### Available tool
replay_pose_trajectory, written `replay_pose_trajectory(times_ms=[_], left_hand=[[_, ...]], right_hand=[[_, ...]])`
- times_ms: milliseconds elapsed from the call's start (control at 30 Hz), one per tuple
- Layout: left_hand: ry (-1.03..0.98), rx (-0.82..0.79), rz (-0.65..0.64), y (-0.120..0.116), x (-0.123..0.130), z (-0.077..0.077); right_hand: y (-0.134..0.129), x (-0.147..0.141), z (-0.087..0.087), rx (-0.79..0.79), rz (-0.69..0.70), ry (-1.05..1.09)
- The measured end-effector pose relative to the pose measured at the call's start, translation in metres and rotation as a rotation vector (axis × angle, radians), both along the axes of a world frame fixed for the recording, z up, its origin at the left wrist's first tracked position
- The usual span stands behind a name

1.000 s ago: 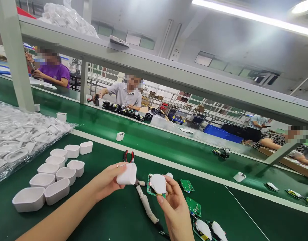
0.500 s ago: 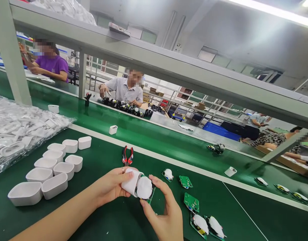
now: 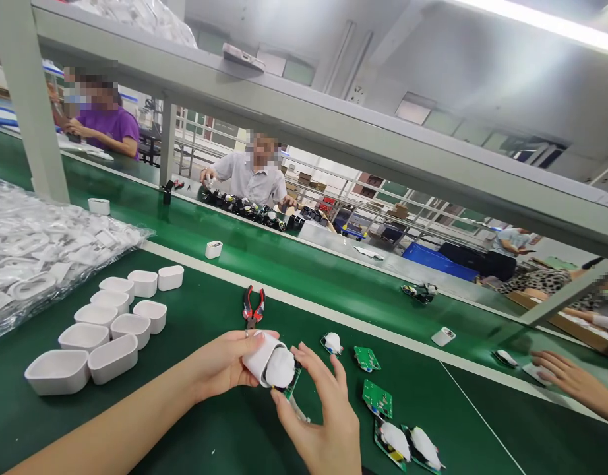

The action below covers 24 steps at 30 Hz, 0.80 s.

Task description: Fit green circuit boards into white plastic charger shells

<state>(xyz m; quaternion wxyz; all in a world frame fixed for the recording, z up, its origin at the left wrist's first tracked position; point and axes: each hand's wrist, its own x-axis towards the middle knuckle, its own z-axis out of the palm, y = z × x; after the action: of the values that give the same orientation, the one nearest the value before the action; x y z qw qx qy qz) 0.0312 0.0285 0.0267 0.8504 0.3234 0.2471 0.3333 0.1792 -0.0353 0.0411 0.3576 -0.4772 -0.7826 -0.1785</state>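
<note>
My left hand (image 3: 222, 369) is closed around a white plastic housing (image 3: 256, 359), its open end facing right. A green circuit board with a white lump (image 3: 281, 368) on it sits partly inside that opening. The thumb and fingers of my right hand (image 3: 324, 406) hold the board's outer edge from the right. Just beyond my left hand, red-and-black pliers (image 3: 253, 307) lie on the green bench. Right of my right hand are several loose circuit boards (image 3: 378, 398), some green side up and others with white lumps on top.
Several white housings (image 3: 113, 359) stand in rows at left, beside a plastic bag of white parts (image 3: 47, 254). A green belt (image 3: 304, 274) carries housings and boards. A co-worker's hand (image 3: 561, 373) reaches in at right. A shelf beam (image 3: 304, 119) crosses above; other people sit beyond.
The circuit board sits slightly deeper in the housing, and my right fingers have spread a little. Items on the belt have shifted left. A co-worker's hand has come in at the right over the belt's boards.
</note>
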Motion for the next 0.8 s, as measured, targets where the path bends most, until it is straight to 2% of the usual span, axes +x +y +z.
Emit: replay_pose_trajectory(times_ms=[533, 800], left_hand=[[0.004, 0.007, -0.016, -0.0012, 0.0001, 0.0005], [0.009, 0.015, -0.013, -0.0024, 0.001, -0.0012]], right_hand=[[-0.0052, -0.0013, 0.0033, 0.065, -0.031, -0.079], [-0.0051, -0.0017, 0.0015, 0.022, -0.056, -0.052]])
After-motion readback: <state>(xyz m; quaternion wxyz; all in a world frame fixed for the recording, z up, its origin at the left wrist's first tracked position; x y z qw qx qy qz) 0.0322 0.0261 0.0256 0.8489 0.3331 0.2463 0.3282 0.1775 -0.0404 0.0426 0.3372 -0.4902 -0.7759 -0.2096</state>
